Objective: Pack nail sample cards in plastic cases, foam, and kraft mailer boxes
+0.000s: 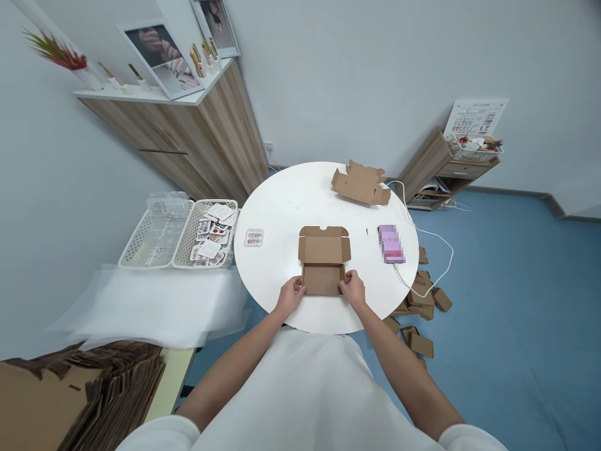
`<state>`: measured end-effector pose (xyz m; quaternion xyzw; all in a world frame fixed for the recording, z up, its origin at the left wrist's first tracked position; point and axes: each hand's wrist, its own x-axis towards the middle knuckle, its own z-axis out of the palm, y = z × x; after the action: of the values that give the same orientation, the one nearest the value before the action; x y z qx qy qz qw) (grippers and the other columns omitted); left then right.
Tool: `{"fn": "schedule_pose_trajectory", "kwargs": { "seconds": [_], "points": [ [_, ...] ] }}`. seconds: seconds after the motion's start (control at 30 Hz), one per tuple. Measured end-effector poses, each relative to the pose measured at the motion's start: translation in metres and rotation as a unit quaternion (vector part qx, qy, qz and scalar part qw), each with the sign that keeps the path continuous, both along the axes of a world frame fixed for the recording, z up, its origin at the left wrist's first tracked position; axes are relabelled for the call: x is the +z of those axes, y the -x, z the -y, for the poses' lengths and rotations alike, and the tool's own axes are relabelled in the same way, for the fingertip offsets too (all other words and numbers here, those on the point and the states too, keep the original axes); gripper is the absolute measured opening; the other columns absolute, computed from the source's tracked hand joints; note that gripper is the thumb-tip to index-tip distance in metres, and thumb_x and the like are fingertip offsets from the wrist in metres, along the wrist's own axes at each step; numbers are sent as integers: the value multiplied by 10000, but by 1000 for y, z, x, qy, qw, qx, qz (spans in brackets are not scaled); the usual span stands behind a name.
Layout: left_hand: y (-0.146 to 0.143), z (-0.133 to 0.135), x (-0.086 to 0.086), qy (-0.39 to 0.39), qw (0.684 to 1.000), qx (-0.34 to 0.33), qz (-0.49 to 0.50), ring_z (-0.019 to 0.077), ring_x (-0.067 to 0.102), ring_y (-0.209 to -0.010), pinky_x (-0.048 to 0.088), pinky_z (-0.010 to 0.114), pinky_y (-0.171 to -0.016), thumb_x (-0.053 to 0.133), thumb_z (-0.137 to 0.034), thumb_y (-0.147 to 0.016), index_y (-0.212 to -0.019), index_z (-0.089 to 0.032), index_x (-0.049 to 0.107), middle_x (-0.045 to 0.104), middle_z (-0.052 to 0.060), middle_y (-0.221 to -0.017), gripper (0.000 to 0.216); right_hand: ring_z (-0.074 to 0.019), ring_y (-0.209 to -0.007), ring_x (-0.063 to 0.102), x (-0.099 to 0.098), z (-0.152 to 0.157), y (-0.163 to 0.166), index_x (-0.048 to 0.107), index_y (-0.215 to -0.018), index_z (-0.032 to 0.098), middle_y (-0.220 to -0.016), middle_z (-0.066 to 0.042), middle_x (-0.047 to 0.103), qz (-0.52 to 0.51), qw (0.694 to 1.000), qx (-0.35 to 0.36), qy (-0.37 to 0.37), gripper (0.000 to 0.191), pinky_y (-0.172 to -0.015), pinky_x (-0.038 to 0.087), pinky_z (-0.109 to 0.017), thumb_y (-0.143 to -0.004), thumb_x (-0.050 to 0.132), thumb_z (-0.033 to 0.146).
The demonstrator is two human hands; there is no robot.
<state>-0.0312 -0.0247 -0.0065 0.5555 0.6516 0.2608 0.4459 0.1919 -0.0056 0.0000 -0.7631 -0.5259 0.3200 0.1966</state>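
Observation:
On the white round table [277, 194] lies a brown cardboard box [323, 279] with its lid raised and folded back, side flaps and a notch at the lid's far edge. My left hand [291, 293] pinches the box's left side wall near the front corner. At the opposite wall, my right hand [353, 289] grips the right side with thumb and fingers. Inside the box only bare cardboard shows. A small clear case [254, 237] with reddish pieces sits to the left, apart from both hands. Farther back rests an unfolded cardboard box blank [360, 183].
A purple pixelated device [391, 243] with a white cable [441, 238] lies at the table's right. White baskets [206, 266] hold cards and clear plastic at left. Folded boxes [422, 346] are on the blue floor. Flat cardboard [122, 388] is stacked at lower left, beside translucent sheets [154, 300].

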Motion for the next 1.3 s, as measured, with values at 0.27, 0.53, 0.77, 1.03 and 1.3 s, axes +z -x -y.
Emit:
{"fn": "schedule_pose_trajectory", "kwargs": {
  "seconds": [0.27,0.53,0.77,1.03,1.3],
  "points": [
    [-16,-17,3,0,1000,21,0,136,596,-786,494,290,-742,497,-198,-752,-1091,-186,523,615,49,-967,339,-148,-549,473,-3,-12,-10,394,-801,220,-606,38,494,-28,1000,9,-3,178,-508,333,-246,-624,412,206],
    [-17,-25,8,1,997,65,-34,156,569,-922,452,309,-841,451,-217,-798,-1094,-171,542,609,60,-1041,313,-149,-626,510,-5,-24,-13,452,-875,209,-718,9,554,-114,994,2,-2,231,-586,382,-264,-684,468,338],
    [-13,-15,8,27,997,76,-14,162,544,-995,434,302,-875,448,-261,-816,-1151,-160,506,569,83,-1126,354,-132,-613,482,-3,-15,-12,489,-971,167,-846,-43,571,-155,988,-11,-5,406,-631,407,-284,-720,464,486],
    [22,-15,11,30,996,79,7,164,549,-952,472,310,-807,473,-295,-805,-1143,-163,494,544,100,-1128,363,-138,-683,456,9,0,-6,381,-1154,155,-1029,-96,478,-102,989,-74,-74,489,-669,423,-306,-770,416,456],
    [139,-51,15,-34,975,213,-56,185,522,-946,485,333,-764,536,-267,-740,-1108,-158,493,459,118,-1115,386,-152,-744,490,59,1,83,462,-1090,191,-938,-69,503,-93,978,135,-125,344,-709,443,-337,-769,473,315]
  ]
}}
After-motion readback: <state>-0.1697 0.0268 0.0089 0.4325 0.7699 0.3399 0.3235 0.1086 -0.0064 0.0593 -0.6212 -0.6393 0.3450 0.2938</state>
